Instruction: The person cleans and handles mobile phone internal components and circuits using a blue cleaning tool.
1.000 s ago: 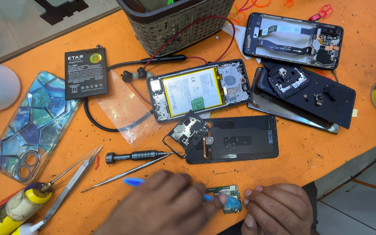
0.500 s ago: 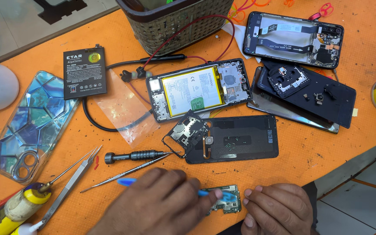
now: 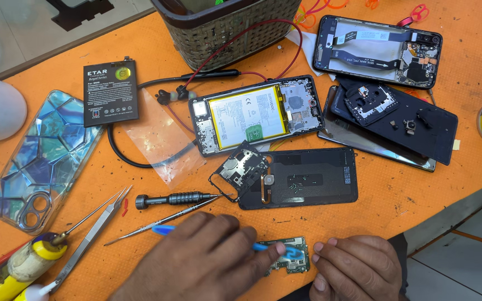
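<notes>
Two hands half-hide the circuit board (image 3: pixel 290 255): left hand (image 3: pixel 196 262) fingers grip a blue tool (image 3: pixel 165 229), right hand (image 3: pixel 358 270) fingers press it.

Both hands are bare: the left hand (image 3: pixel 207 259) and right hand (image 3: pixel 358 267) show short nails, no rings, no sleeves.

a small green circuit board (image 3: pixel 288 255) is pinned to the orange table (image 3: pixel 419 195) by the right hand (image 3: pixel 355 267), while a blue plastic pry tool (image 3: pixel 165 229) is held against it by the left hand (image 3: pixel 202 262). a black screwdriver (image 3: pixel 174 198) and tweezers (image 3: pixel 93 237) are laid just beside them.
</notes>
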